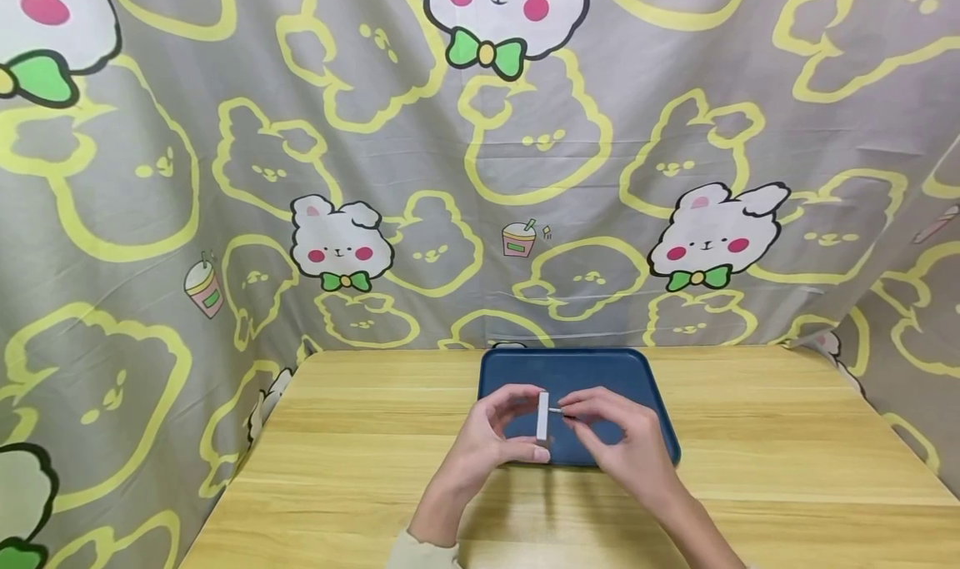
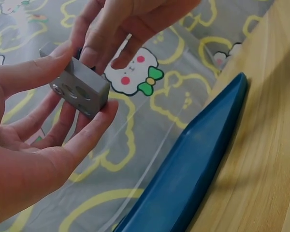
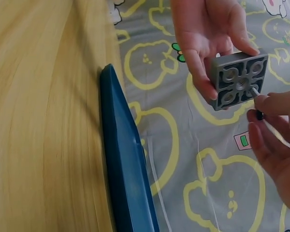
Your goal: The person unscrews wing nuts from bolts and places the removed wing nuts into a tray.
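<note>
Filling the near part of the scene, a pale wood-grain bench [image 1: 360,469] runs to a grey curtain [image 1: 562,161] that hangs along its far edge and wraps round to the left and right. The cloth is printed with white rabbits in green bows, yellow outlines and small pink drink cups. A shallow dark-blue tray [image 1: 592,371] with rounded corners and a low raised rim lies at the far side of the bench, about midway across. From the head view, both hands cover part of its near half.

The left hand [image 1: 480,444], a pale sleeve at its wrist, grips a square grey block [image 3: 235,80] by its edges between thumb and fingers, holding it upright above the bench. The block's ribbed face, with round recesses near the corners and a hole at the centre, is turned right. Opposite it, the right hand [image 1: 637,444] pinches a small dark-headed screw [image 3: 255,91], its silver threaded shank pointing left at a corner recess on that face; whether the tip has entered cannot be told.
</note>
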Demonstrator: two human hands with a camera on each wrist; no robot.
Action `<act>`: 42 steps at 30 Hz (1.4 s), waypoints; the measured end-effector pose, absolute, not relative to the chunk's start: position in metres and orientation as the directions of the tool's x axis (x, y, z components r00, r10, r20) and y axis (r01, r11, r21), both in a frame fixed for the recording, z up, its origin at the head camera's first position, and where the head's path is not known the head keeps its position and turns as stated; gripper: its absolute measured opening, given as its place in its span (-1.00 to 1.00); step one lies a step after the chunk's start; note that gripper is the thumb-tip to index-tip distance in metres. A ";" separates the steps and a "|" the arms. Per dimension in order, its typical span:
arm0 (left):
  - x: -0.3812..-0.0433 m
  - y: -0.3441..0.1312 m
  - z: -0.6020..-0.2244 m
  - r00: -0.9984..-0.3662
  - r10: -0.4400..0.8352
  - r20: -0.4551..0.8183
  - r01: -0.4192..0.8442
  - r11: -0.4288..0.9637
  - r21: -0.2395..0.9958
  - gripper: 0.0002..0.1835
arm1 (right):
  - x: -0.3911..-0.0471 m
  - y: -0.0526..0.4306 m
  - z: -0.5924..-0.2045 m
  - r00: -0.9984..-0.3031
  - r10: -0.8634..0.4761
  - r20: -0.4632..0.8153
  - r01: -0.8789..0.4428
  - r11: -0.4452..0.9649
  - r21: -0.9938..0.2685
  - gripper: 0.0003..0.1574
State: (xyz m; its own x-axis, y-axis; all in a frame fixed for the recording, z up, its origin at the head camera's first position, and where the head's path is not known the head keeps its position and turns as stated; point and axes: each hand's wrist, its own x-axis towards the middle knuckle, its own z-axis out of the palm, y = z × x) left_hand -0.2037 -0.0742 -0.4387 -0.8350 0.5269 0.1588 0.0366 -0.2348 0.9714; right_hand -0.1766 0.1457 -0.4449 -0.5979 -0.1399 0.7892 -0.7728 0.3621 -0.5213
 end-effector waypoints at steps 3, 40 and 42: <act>-0.204 -0.075 -0.438 -0.836 0.525 0.162 0.042 -0.232 0.972 -0.29 | -0.179 0.146 -0.446 -0.520 -0.152 0.840 -0.822 0.356 -0.445 -0.40; -0.201 -0.070 -0.436 -0.861 0.483 0.160 0.075 -0.190 0.979 -0.28 | -0.173 0.159 -0.431 -0.990 -0.068 0.127 -0.128 0.012 -0.992 -0.58; -0.201 -0.070 -0.437 -0.859 0.485 0.162 0.079 -0.188 0.979 -0.28 | -0.174 0.158 -0.431 -0.993 -0.094 0.068 -0.068 -0.011 -0.998 -0.53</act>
State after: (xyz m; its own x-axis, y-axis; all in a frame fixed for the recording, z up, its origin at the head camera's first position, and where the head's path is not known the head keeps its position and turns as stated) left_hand -0.2010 -0.0697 -0.4365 -0.8592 0.4851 0.1625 0.0790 -0.1879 0.9790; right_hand -0.1741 0.1584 -0.4310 -0.9932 -0.0943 0.0685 -0.0677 -0.0112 -0.9976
